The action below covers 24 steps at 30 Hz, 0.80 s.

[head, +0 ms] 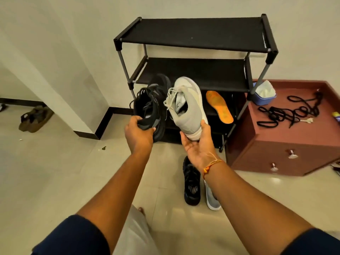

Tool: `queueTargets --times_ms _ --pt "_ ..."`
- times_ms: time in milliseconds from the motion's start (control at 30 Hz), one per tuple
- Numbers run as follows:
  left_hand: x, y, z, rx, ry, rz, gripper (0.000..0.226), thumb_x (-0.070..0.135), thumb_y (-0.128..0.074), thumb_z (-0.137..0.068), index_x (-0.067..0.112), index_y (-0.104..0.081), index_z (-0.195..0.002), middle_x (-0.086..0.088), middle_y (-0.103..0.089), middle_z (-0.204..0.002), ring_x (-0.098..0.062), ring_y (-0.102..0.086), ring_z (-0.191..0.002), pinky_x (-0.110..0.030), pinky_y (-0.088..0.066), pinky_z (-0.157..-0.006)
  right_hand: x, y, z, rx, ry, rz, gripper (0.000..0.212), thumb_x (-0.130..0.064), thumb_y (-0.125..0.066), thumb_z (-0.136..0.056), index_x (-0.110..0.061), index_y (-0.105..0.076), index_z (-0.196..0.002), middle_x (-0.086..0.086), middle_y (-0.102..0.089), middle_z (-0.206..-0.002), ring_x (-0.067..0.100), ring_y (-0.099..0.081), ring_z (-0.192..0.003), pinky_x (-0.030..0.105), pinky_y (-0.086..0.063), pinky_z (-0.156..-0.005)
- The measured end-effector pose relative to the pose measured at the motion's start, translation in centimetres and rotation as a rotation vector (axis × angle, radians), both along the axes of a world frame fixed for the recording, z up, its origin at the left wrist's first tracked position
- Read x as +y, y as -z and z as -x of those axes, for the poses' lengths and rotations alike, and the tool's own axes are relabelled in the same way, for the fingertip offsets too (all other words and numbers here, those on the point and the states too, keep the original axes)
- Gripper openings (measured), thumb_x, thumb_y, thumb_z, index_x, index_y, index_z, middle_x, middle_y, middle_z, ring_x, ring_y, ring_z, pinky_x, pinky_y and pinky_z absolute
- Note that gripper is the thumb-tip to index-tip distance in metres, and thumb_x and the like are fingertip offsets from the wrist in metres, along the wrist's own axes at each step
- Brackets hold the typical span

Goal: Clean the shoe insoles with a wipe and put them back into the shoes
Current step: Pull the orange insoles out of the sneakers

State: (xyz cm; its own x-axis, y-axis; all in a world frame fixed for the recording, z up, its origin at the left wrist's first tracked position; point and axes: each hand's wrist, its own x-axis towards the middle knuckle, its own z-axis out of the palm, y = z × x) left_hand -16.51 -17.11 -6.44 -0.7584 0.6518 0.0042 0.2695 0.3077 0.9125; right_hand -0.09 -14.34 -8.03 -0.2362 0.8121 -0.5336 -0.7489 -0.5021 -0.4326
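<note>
Fingers of your left hand (pixel 141 129) curl round the heel of a black shoe (pixel 152 107); those of your right hand (pixel 198 146) wrap the heel of a grey shoe (pixel 185 105). The orange insole (pixel 219 107) propped in the rack (pixel 193 34) looks light and floppy: pinch it mid-edge.

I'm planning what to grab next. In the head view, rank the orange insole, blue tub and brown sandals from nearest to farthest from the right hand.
1. Orange insole, leaning at the rack just beyond the right hand.
2. Blue tub, on the cabinet farther right.
3. Brown sandals, on the floor far left.
</note>
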Motion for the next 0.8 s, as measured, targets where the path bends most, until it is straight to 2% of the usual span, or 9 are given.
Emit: queueTargets --times_ms 133,267,467,667,733,800 --pt "-4.3 3.5 -1.6 -0.037 -0.063 0.087 0.049 0.005 -0.086 -0.074 0.022 -0.060 -0.112 -0.008 -0.060 -0.121 -0.022 -0.064 -0.099 -0.041 -0.058 -0.093 -5.7 3.0 -1.0 0.014 0.014 0.096 0.052 -0.044 -0.074 -0.084 -0.012 -0.062 -0.124 0.014 -0.074 -0.105 0.027 -0.073 -0.092 0.036 -0.061 -0.079" --pt "-6.1 7.8 -2.5 -0.057 -0.077 0.200 0.041 0.005 -0.080 -0.078 0.019 -0.058 -0.110 -0.011 -0.058 -0.119 -0.026 -0.060 -0.091 -0.043 -0.058 -0.091 -8.0 7.1 -1.0 0.011 -0.022 0.227 0.055 -0.044 -0.074 -0.083 -0.010 -0.061 -0.124 0.017 -0.069 -0.116 0.028 -0.070 -0.098 0.038 -0.060 -0.084" --pt "-5.2 17.2 -1.5 -0.093 -0.110 0.447 0.035 0.002 -0.074 -0.081 0.012 -0.057 -0.110 -0.009 -0.062 -0.108 -0.022 -0.055 -0.089 -0.030 -0.047 -0.076 -7.3 16.0 0.1 -0.037 -0.046 0.441 0.044 -0.043 -0.072 -0.085 -0.011 -0.065 -0.115 0.015 -0.070 -0.107 0.025 -0.069 -0.093 0.038 -0.060 -0.084" --pt "-3.1 26.7 0.5 -0.099 -0.126 0.588 0.024 0.006 -0.072 -0.086 0.017 -0.058 -0.102 0.003 -0.057 -0.090 -0.020 -0.057 -0.089 -0.026 -0.045 -0.077 -4.9 25.2 2.1 -0.059 -0.077 0.606 0.037 -0.044 -0.069 -0.088 -0.013 -0.068 -0.108 0.012 -0.072 -0.103 0.024 -0.068 -0.093 0.039 -0.054 -0.096" --pt "-2.0 29.8 0.9 -0.117 -0.152 0.567 0.022 0.003 -0.069 -0.087 0.020 -0.055 -0.094 0.009 -0.055 -0.082 -0.017 -0.057 -0.087 -0.020 -0.045 -0.074 -4.1 28.5 3.1 -0.037 -0.077 0.644 0.043 -0.046 -0.071 -0.086 -0.012 -0.067 -0.112 0.013 -0.072 -0.104 0.024 -0.068 -0.091 0.036 -0.057 -0.091" --pt "-1.0 32.7 1.2 -0.110 -0.167 0.555 0.021 0.000 -0.063 -0.088 0.019 -0.055 -0.094 0.007 -0.058 -0.087 -0.013 -0.056 -0.087 -0.011 -0.043 -0.069 -3.5 31.5 3.9 -0.012 -0.076 0.670 0.047 -0.047 -0.073 -0.084 -0.011 -0.066 -0.114 0.014 -0.070 -0.099 0.023 -0.067 -0.083 0.032 -0.058 -0.084"
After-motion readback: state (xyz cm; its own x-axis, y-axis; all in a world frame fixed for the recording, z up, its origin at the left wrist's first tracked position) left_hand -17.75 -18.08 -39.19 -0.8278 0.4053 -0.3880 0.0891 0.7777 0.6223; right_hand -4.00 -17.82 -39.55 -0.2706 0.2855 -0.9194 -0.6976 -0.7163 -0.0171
